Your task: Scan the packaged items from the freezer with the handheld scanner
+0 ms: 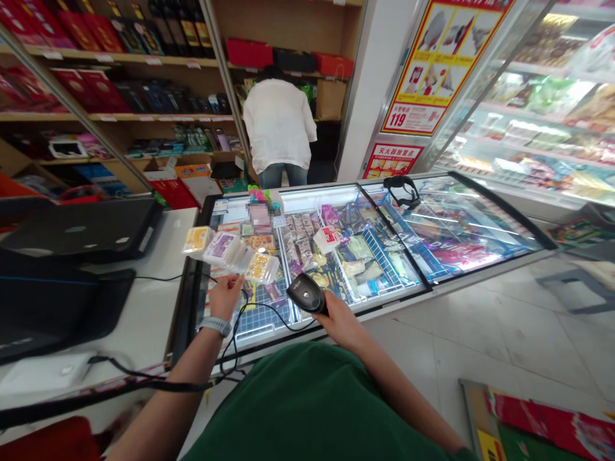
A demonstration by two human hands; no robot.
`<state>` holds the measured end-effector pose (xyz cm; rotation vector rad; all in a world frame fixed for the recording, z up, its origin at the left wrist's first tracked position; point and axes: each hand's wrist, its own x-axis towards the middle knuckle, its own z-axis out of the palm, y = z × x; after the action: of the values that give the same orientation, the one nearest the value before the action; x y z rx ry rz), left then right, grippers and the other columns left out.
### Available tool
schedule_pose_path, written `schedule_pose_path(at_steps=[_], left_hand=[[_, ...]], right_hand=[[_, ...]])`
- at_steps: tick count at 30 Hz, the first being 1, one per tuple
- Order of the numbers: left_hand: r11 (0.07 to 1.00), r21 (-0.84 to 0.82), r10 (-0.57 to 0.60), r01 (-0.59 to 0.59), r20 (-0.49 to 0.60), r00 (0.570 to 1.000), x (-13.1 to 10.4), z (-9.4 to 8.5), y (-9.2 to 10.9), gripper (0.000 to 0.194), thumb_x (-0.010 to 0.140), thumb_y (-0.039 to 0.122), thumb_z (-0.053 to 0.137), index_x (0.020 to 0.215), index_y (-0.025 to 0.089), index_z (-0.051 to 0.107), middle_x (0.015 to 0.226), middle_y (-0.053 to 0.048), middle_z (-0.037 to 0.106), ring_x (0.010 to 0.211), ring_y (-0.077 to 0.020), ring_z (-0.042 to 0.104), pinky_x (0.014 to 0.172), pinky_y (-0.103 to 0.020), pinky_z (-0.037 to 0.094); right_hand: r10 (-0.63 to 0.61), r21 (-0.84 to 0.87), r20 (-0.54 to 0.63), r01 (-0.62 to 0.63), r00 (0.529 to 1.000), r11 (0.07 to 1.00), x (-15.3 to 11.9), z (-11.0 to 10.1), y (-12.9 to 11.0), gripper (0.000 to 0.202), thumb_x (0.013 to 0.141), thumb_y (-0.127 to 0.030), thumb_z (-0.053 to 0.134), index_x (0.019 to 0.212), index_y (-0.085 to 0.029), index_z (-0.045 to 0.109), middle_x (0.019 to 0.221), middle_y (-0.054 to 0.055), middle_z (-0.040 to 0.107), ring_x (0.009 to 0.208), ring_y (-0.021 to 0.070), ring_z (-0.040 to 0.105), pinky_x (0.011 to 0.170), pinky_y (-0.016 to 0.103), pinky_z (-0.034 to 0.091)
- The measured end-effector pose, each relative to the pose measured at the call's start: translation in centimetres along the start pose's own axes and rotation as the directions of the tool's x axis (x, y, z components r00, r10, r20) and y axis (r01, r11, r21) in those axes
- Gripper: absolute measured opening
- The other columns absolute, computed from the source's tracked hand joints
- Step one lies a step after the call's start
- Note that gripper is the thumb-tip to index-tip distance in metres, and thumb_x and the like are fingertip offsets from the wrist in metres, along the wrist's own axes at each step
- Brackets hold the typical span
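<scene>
A black barcode scanner (306,293) is in my right hand (340,320), its head pointing left over the freezer's glass lid. My left hand (225,298), with a grey watch on the wrist, has its fingers pressed together beside the black cable; what they hold, if anything, is too small to name. Just beyond it lie clear plastic packs: one with a yellow label (262,267), one with a purple label (221,246) and another yellow one (196,241). A pack with a red label (328,238) sits apart, further right on the glass.
The glass-topped freezer (312,329) holds packaged goods. A black strap (402,192) lies on its far side. At the left are a counter (158,288), black devices and a white box (45,373). A person in white (277,125) bends at the shelves behind.
</scene>
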<state>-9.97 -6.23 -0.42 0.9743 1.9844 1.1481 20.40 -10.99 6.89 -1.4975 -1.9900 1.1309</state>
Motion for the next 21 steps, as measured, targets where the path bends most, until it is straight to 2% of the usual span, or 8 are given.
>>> schedule_pose_path(at_steps=[2,4,8,13,16,19,21], left_hand=[[0.997,0.055,0.052,-0.049,-0.045,0.998,-1.0,-0.3,0.9,0.023,0.071,0.042,0.069,0.075,0.02,0.065,0.062,-0.001,0.06,0.07,-0.0232,0.059,0.069,-0.032,0.041],[0.992,0.081,0.104,-0.101,-0.043,0.994,-1.7,-0.1,2.0,0.023,0.072,0.043,0.066,0.077,0.021,0.065,0.067,-0.002,0.063,0.072,-0.0232,0.058,0.07,-0.032,0.04],[0.985,0.053,0.159,-0.165,0.096,0.983,-2.0,2.0,3.9,0.027,0.072,0.046,0.064,0.081,0.02,0.067,0.073,-0.003,0.066,0.072,-0.0214,0.058,0.069,-0.03,0.042],[0.994,0.009,0.101,-0.111,0.344,0.934,-0.6,7.8,5.8,0.034,0.069,0.052,0.069,0.079,0.019,0.068,0.071,-0.002,0.068,0.069,-0.0195,0.061,0.064,-0.029,0.044],[0.999,0.046,0.0,-0.025,0.476,0.88,0.2,12.0,7.0,0.034,0.077,0.05,0.067,0.081,0.016,0.067,0.074,-0.001,0.067,0.068,-0.016,0.062,0.066,-0.029,0.048],[0.99,0.116,-0.132,0.081,0.56,0.818,0.7,16.2,8.0,0.03,0.089,0.042,0.06,0.098,0.014,0.064,0.092,-0.003,0.067,0.078,-0.014,0.063,0.072,-0.033,0.053],[0.976,0.154,-0.214,0.152,0.583,0.784,0.9,18.8,8.6,0.032,0.091,0.04,0.057,0.109,0.015,0.061,0.105,-0.006,0.065,0.087,-0.0157,0.064,0.077,-0.036,0.055]], right_hand=[[-0.002,0.003,-0.009,0.002,1.0,1.0,-0.1,-0.1,0.2,0.025,0.081,-0.013,0.061,0.103,-0.018,0.052,0.104,0.008,0.061,0.098,0.0228,0.057,0.085,0.034,0.042],[0.005,0.005,-0.021,-0.005,1.0,1.0,-0.2,-0.3,0.4,0.024,0.08,-0.013,0.061,0.102,-0.018,0.052,0.103,0.008,0.061,0.098,0.0226,0.057,0.085,0.034,0.042],[0.062,0.017,-0.072,-0.06,0.995,0.998,-0.7,-0.7,1.0,0.025,0.08,-0.013,0.061,0.102,-0.019,0.053,0.102,0.007,0.062,0.097,0.0225,0.058,0.085,0.034,0.043],[0.142,0.107,-0.203,-0.122,0.969,0.987,-1.9,-1.5,2.7,0.033,0.081,-0.016,0.061,0.112,-0.02,0.052,0.109,0.008,0.063,0.103,0.0233,0.059,0.09,0.036,0.044],[0.208,0.168,-0.292,-0.164,0.934,0.972,-2.9,-1.8,3.9,0.029,0.082,-0.02,0.059,0.111,-0.019,0.054,0.106,0.008,0.064,0.102,0.0244,0.06,0.089,0.038,0.045],[0.243,0.219,-0.363,-0.172,0.899,0.961,-3.9,-1.9,5.0,0.027,0.082,-0.021,0.058,0.109,-0.018,0.055,0.104,0.008,0.065,0.099,0.0247,0.06,0.088,0.038,0.046],[0.259,0.245,-0.398,-0.171,0.88,0.954,-4.5,-1.8,5.5,0.027,0.082,-0.021,0.058,0.109,-0.018,0.055,0.105,0.008,0.065,0.1,0.0245,0.06,0.088,0.038,0.046]])
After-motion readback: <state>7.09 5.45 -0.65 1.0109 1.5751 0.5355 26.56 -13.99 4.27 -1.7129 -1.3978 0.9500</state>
